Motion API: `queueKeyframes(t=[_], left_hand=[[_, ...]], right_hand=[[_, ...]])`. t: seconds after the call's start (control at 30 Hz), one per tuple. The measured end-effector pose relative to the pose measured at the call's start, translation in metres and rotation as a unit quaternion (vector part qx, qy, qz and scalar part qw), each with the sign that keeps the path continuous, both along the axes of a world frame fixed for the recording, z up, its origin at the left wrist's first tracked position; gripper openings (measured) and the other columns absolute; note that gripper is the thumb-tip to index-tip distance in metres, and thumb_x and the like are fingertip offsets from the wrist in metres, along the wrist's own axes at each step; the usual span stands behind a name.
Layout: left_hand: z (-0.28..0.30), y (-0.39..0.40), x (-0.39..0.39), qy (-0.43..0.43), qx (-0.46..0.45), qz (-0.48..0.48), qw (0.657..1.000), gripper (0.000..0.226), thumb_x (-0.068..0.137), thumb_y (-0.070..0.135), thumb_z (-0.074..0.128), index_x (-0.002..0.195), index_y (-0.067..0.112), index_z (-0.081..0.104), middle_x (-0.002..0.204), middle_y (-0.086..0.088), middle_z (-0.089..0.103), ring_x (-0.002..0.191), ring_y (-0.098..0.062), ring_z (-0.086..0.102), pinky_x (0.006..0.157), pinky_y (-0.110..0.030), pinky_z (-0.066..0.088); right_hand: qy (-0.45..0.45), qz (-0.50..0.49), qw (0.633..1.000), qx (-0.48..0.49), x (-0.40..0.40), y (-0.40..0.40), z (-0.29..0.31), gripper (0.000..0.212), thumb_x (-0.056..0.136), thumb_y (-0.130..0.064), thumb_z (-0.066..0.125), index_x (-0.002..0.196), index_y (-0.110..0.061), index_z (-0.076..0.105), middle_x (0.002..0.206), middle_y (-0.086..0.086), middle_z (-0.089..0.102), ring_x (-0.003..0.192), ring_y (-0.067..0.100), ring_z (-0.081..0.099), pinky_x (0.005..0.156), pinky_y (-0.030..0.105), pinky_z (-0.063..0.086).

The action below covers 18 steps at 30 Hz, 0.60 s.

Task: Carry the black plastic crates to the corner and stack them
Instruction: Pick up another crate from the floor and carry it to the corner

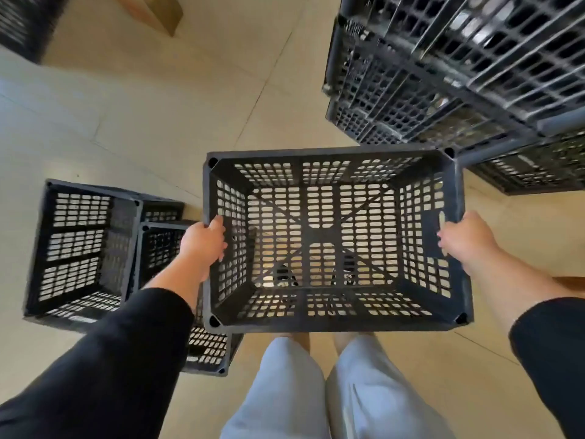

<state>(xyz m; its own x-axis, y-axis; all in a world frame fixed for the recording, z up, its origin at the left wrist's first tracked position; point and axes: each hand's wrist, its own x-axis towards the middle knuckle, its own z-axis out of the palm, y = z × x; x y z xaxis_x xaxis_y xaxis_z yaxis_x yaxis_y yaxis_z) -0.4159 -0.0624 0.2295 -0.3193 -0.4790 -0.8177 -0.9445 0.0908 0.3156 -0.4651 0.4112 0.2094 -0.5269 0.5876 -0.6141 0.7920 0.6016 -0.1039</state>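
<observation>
Gripping opposite short walls of the empty black perforated crate [332, 239], the left hand [202, 243] and right hand [465, 237] hold it level above the tiled floor [158, 122] (fingers curled over the rim). Loose crates [82, 251] lie left of it; a crate stack [459, 74] stands ahead-right.

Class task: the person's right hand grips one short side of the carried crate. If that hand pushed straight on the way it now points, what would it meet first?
Probably the stack of black crates ahead: the right hand, on the carried crate, points up-frame toward it. Depth is unclear.
</observation>
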Motion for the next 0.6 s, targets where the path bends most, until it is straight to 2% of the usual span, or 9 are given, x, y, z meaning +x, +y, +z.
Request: queueKeyframes(t=[0.17, 0.27, 0.33, 0.43, 0.5, 0.6], left_hand=[[0.093, -0.018, 0.033, 0.029, -0.023, 0.014, 0.999, 0.035, 0.107, 0.043, 0.051, 0.099, 0.012, 0.064, 0.073, -0.006, 0.066, 0.063, -0.025, 0.061, 0.064, -0.036, 0.049], [0.139, -0.026, 0.051, 0.030, -0.040, 0.034, 0.998, 0.042, 0.107, 0.045, 0.051, 0.103, 0.007, 0.068, 0.079, -0.008, 0.069, 0.072, -0.028, 0.065, 0.075, -0.043, 0.056], [0.163, -0.031, 0.066, 0.039, -0.041, 0.057, 0.997, 0.045, 0.106, 0.047, 0.052, 0.112, 0.006, 0.070, 0.084, -0.008, 0.071, 0.075, -0.028, 0.066, 0.079, -0.043, 0.056], [0.188, -0.032, 0.096, 0.057, -0.032, 0.111, 0.992, 0.051, 0.105, 0.046, 0.054, 0.122, 0.000, 0.070, 0.079, -0.006, 0.068, 0.068, -0.026, 0.062, 0.074, -0.038, 0.053], [0.202, -0.023, 0.119, 0.069, -0.035, 0.150, 0.986, 0.051, 0.107, 0.044, 0.053, 0.124, -0.002, 0.068, 0.076, -0.005, 0.066, 0.064, -0.025, 0.061, 0.068, -0.036, 0.051], [0.224, -0.002, 0.159, 0.087, -0.057, 0.213, 0.972, 0.052, 0.110, 0.041, 0.049, 0.132, -0.005, 0.064, 0.078, -0.004, 0.064, 0.062, -0.022, 0.060, 0.058, -0.032, 0.046]], right_hand=[[0.010, 0.026, 0.999, -0.016, 0.003, -0.016, 0.075, 0.034, 0.087, -0.035, 0.056, 0.115, -0.017, 0.062, 0.105, 0.013, 0.073, 0.089, 0.040, 0.073, 0.083, 0.056, 0.062], [0.021, 0.060, 0.997, -0.042, -0.005, -0.025, 0.110, 0.032, 0.086, -0.035, 0.056, 0.113, -0.018, 0.062, 0.106, 0.014, 0.074, 0.091, 0.039, 0.074, 0.085, 0.057, 0.062], [0.034, 0.094, 0.994, -0.037, -0.014, -0.031, 0.128, 0.035, 0.088, -0.032, 0.059, 0.119, -0.016, 0.061, 0.110, 0.016, 0.073, 0.092, 0.039, 0.074, 0.083, 0.055, 0.063], [0.026, 0.146, 0.988, -0.035, -0.030, -0.039, 0.148, 0.029, 0.092, -0.022, 0.058, 0.119, -0.013, 0.055, 0.106, 0.018, 0.071, 0.086, 0.041, 0.073, 0.077, 0.057, 0.064], [0.022, 0.194, 0.980, -0.040, -0.041, -0.047, 0.159, 0.026, 0.091, -0.019, 0.058, 0.116, -0.011, 0.054, 0.106, 0.020, 0.071, 0.089, 0.043, 0.073, 0.080, 0.059, 0.063], [0.031, 0.270, 0.962, -0.013, -0.050, -0.067, 0.178, 0.033, 0.094, -0.020, 0.063, 0.123, -0.007, 0.054, 0.107, 0.015, 0.067, 0.094, 0.039, 0.069, 0.075, 0.051, 0.061]])
